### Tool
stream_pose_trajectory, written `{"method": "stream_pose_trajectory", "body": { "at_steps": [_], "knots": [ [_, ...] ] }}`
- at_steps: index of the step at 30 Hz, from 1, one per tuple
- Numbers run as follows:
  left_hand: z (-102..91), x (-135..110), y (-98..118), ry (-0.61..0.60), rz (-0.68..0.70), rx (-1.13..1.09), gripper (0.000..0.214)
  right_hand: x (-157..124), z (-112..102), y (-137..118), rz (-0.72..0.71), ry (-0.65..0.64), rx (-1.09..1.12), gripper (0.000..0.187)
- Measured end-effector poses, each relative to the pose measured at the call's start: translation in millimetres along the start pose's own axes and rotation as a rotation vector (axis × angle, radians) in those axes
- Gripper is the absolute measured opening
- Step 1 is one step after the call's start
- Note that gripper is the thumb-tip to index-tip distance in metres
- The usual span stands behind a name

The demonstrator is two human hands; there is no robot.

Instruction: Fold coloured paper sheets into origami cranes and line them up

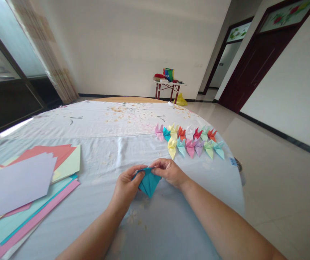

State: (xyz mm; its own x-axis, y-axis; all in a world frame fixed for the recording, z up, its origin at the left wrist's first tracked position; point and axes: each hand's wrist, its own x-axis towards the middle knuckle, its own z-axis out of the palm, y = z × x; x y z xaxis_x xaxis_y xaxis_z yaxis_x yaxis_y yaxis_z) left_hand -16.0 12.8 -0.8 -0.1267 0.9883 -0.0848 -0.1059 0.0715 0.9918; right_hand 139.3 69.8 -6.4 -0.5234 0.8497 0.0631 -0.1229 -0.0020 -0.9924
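A teal folded paper piece [149,183], pointed toward me, is held just above the pale tablecloth [111,144]. My left hand [126,186] pinches its left upper edge with thumb and fingers closed. My right hand [168,171] grips its right upper edge, fingers curled over the fold. Both hands meet at the top of the paper, near the table's front middle.
Two rows of several coloured paper cranes [190,141] stand beyond my right hand. A fanned stack of coloured paper sheets [27,184] lies at the left. The table's rim curves away at the right; a small red-legged table [168,86] with items stands by the far wall.
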Motion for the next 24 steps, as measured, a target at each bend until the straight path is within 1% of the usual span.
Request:
{"method": "stream_pose_trajectory", "body": {
  "at_steps": [4,7,9,14,18,20,24],
  "knots": [
    [-1.1,-1.9,7.5,-0.042,-0.009,-0.009,0.023,-0.8,-1.2,-0.5,0.028,0.011,0.017,0.016],
    [-2.8,-4.0,12.9,-0.119,-0.045,-0.028,0.028,-1.3,-2.6,-0.6,0.043,0.021,-0.004,0.014],
    [-3.2,-4.5,13.6,-0.144,-0.055,-0.037,0.032,-1.4,-3.1,-0.3,0.037,0.024,-0.037,0.014],
    [-1.1,-2.2,8.3,-0.082,-0.071,0.013,0.032,-3.2,-4.1,-4.3,0.014,-0.017,-0.104,0.014],
    [-2.1,-1.0,6.9,-0.103,-0.061,0.023,0.046,-5.8,-6.5,-11.8,0.001,-0.082,-0.068,0.029],
    [-3.6,-1.0,7.0,-0.101,-0.037,0.069,0.045,-6.0,-6.9,-12.9,0.02,-0.078,-0.076,0.031],
    [-4.8,-0.2,5.2,-0.093,-0.02,0.131,0.039,-4.7,-5.6,-9.6,0.049,-0.045,-0.19,0.028]
  ]
}}
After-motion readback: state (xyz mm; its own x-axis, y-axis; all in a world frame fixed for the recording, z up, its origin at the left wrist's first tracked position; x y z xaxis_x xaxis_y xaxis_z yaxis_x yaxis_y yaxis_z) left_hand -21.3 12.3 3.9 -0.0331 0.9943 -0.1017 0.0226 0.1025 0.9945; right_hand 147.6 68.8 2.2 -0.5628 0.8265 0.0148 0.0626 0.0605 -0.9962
